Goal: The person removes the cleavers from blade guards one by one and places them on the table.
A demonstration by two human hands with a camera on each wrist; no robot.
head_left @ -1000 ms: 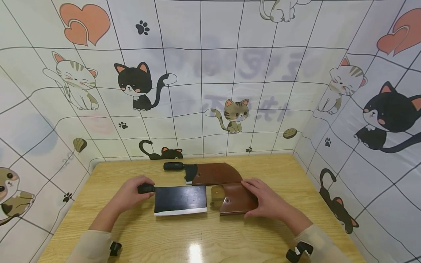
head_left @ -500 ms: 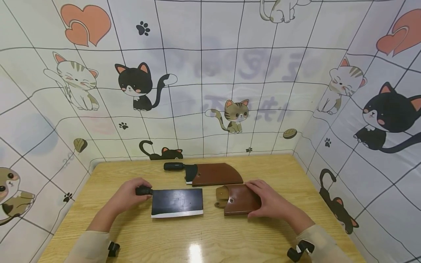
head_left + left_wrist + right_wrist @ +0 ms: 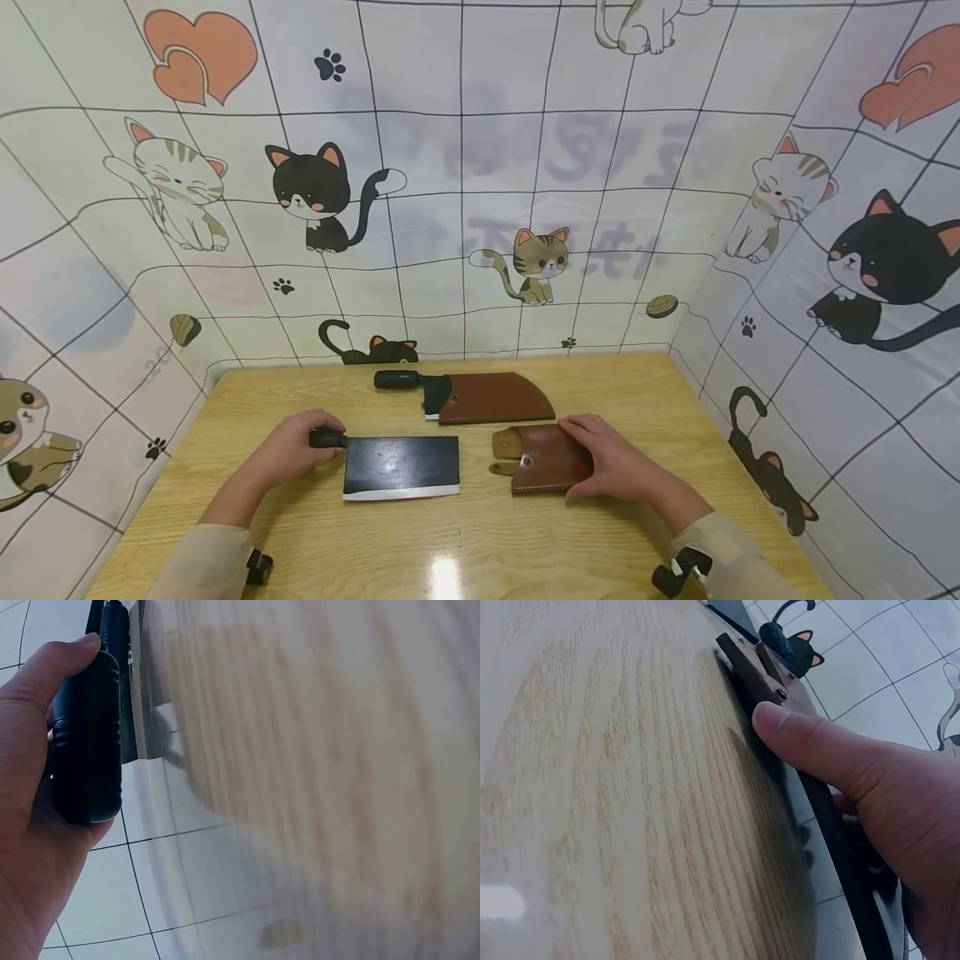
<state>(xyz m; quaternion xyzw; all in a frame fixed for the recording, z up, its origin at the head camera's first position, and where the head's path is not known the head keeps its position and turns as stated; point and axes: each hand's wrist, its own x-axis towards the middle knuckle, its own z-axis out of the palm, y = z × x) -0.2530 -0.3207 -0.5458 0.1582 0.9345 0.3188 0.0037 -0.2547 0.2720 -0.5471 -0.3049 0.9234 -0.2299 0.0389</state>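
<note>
A cleaver with a dark rectangular blade (image 3: 402, 463) and a pale edge toward the front lies at the left of the table. My left hand (image 3: 294, 446) grips its black handle (image 3: 327, 437); in the left wrist view, my thumb lies along that handle (image 3: 88, 742). To the right of the blade, apart from it, is a brown leather sheath (image 3: 551, 467) with a snap and tan straps at its left end. My right hand (image 3: 618, 460) holds its right end, and the right wrist view has the thumb pressed on the sheath's dark edge (image 3: 829, 817).
Behind both lies a second cleaver in a brown sheath (image 3: 495, 397), its black handle (image 3: 398, 380) pointing left. The wooden table (image 3: 375, 554) meets a cloth wall (image 3: 427, 308) printed with cats and grid lines at the back and sides.
The bare cleaver has moved left and slightly toward the front with my left hand. The held sheath has shifted a little right with my right hand, widening the gap between them.
</note>
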